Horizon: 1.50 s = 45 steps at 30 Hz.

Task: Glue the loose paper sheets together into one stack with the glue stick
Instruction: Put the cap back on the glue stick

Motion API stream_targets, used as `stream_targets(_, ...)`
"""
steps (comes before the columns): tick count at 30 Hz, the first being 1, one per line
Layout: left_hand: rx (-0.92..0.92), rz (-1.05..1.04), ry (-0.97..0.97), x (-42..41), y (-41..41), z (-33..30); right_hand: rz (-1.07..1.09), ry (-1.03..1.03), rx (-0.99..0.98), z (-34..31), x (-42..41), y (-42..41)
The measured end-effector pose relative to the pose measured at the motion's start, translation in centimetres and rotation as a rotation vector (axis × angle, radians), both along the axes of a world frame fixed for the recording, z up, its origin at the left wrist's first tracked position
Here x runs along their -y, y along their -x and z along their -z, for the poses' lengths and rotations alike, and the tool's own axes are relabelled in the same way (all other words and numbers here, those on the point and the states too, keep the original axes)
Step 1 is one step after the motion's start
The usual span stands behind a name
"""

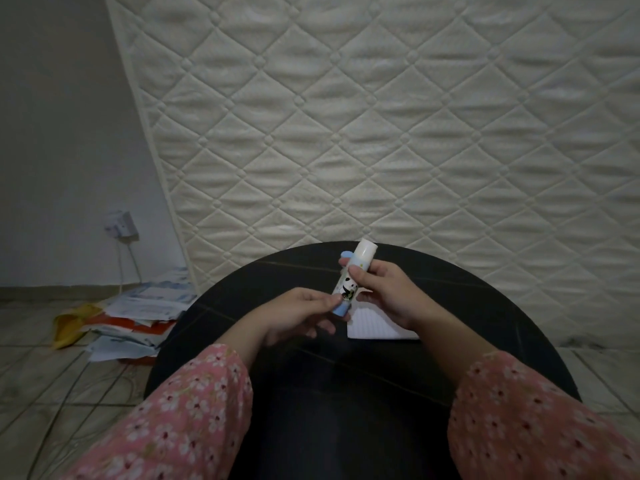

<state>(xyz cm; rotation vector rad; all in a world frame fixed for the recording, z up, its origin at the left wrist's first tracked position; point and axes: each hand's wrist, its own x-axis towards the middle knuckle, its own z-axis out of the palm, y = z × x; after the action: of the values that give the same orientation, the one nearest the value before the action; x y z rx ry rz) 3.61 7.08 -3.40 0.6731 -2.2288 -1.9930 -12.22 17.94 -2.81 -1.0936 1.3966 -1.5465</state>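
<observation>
From my head camera I look down on a round black desk (450,306) standing on a tiled floor (41,368), with a quilted white mattress (381,116) leaning upright behind it. My right hand (384,292) has its fingers curled around the upper body of the glue stick (349,280), which is tilted above the desk with its white end pointing away from me. My left hand (298,313) pinches the blue base of the glue stick between thumb and fingers. A white lined paper sheet (374,325) lies flat on the desk just under my right hand. To the left, a messy pile of papers (138,317) sits on the floor near a wall socket (121,225) with a cord hanging down.
</observation>
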Motion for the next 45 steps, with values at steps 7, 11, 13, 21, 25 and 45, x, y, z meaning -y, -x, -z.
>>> stream_targets(7,0.044,-0.009,-0.06,-1.5,-0.7,-1.2,-0.027,-0.001,0.071,-1.1,-1.1,-1.0)
stream_targets(11,0.02,-0.064,-0.035,-2.2,-1.3,-1.4,0.007,-0.005,0.092,-1.5,-1.7,-2.0)
stream_targets(13,0.018,-0.102,0.059,-2.5,-1.6,-1.7,0.044,-0.01,0.071,-1.8,-2.0,-2.6)
stream_targets(21,-0.033,-0.149,0.08,-4.8,-1.6,-2.3,0.215,0.042,0.117,-2.0,-3.5,-4.0)
stream_targets(25,0.06,-0.029,-0.014,-4.5,-2.5,-2.6,0.12,0.046,0.177,-1.7,-4.4,-3.9)
stream_targets(45,0.038,-0.038,-0.045,-4.5,-2.8,-2.2,0.155,0.104,0.155,-2.7,-5.3,-3.7)
